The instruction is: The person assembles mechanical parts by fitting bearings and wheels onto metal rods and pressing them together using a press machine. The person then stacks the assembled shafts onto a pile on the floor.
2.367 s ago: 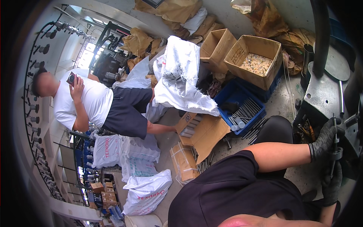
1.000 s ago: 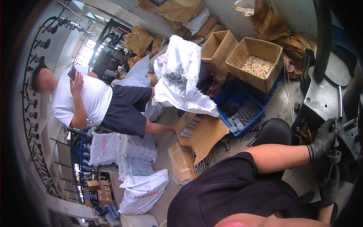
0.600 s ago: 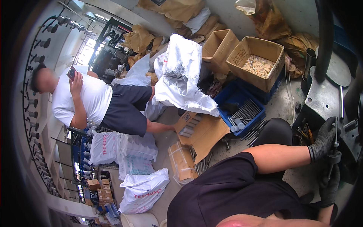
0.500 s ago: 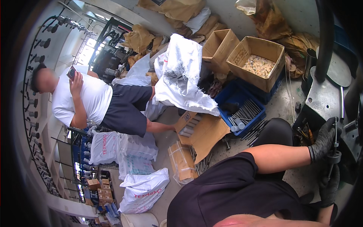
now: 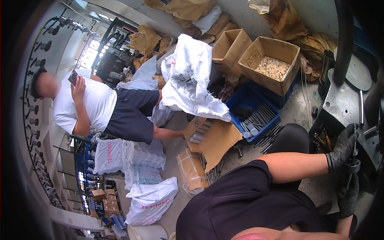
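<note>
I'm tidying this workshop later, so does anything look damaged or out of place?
The large white sack looks damaged: its edge is ragged, with loose threads. Also, some metal rods lie outside the blue crate, though others are inside.

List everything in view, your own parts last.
Metal rod with ring: one, grey, far right
Metal plate: one, grey, right
Loose rods: many, grey, centre right
Crates: at least two, blue, centre right
Upright open boxes: two, brown, upper centre
Open box with tubes: one, brown, centre
Strapped box: one, brown, lower centre
Sacks: several, white, centre and left
Crumpled wrapping: several, brown, top
Bucket: one, off-white, bottom edge
Co-worker: one, white top, left; holds dark device
Left hand: one, black-gloved, right, gripping rod
Right hand: one, black-gloved, at rod's lower end
</note>
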`<act>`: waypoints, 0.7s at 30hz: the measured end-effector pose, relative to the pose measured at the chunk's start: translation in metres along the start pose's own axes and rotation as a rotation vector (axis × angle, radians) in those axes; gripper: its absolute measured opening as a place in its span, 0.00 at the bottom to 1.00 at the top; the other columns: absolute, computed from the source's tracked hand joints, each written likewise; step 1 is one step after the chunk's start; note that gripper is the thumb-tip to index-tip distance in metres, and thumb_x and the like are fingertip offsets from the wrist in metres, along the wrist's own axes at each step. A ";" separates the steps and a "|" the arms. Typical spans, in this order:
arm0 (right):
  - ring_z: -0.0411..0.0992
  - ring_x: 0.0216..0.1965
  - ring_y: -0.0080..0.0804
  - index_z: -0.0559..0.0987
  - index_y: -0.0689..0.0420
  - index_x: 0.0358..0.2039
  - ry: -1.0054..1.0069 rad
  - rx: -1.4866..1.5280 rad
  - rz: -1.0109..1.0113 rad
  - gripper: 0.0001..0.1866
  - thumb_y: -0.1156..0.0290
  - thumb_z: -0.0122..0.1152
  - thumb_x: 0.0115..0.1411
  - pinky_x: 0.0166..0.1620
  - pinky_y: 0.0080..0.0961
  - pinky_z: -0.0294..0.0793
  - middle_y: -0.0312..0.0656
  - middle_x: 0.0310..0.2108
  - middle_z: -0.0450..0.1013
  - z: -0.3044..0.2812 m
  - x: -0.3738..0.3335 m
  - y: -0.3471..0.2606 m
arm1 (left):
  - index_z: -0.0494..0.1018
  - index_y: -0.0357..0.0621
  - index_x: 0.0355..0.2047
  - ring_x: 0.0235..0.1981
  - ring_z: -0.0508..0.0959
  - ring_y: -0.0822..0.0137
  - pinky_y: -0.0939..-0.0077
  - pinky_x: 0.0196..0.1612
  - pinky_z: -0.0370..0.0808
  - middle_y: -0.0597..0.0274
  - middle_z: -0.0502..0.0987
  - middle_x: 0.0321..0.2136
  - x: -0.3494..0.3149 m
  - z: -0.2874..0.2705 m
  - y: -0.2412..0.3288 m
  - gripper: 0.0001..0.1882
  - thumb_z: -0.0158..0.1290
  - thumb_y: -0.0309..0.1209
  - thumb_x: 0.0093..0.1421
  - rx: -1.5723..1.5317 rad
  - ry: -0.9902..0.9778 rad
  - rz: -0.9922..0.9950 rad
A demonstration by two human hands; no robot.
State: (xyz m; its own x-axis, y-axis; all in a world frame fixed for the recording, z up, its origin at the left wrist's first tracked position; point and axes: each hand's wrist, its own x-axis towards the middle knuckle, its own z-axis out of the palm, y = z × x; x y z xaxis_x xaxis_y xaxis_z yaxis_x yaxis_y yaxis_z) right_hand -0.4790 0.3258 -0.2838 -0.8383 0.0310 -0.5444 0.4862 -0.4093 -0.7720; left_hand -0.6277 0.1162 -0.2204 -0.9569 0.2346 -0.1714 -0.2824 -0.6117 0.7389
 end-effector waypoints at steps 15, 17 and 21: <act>0.75 0.54 0.43 0.72 0.62 0.62 0.140 -1.271 -0.756 0.24 0.69 0.57 0.67 0.57 0.32 0.73 0.50 0.52 0.75 0.036 -0.034 -0.010 | 0.68 0.43 0.57 0.25 0.73 0.75 0.77 0.25 0.77 0.64 0.71 0.33 -0.002 0.007 0.002 0.18 0.51 0.23 0.67 0.023 -0.019 0.017; 0.78 0.44 0.37 0.75 0.59 0.59 0.003 -0.565 -0.437 0.20 0.72 0.57 0.67 0.47 0.27 0.78 0.45 0.47 0.76 0.027 -0.032 -0.006 | 0.68 0.41 0.54 0.25 0.75 0.73 0.75 0.22 0.77 0.62 0.72 0.34 -0.008 0.012 0.013 0.17 0.54 0.23 0.66 -0.003 -0.020 0.016; 0.60 0.16 0.18 0.77 0.49 0.44 -0.166 0.236 0.188 0.14 0.55 0.49 0.73 0.17 0.17 0.56 0.33 0.27 0.71 0.087 -0.037 -0.043 | 0.72 0.38 0.47 0.27 0.77 0.74 0.77 0.29 0.78 0.64 0.74 0.33 -0.024 0.002 0.047 0.12 0.59 0.28 0.67 0.035 -0.048 0.030</act>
State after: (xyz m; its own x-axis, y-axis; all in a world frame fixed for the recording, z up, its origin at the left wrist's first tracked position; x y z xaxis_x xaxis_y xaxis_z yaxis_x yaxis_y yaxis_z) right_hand -0.4904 0.2632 -0.2016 -0.7776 -0.2063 -0.5940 0.5819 -0.5939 -0.5556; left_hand -0.6174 0.0833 -0.1806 -0.9601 0.2535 -0.1180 -0.2505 -0.5923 0.7658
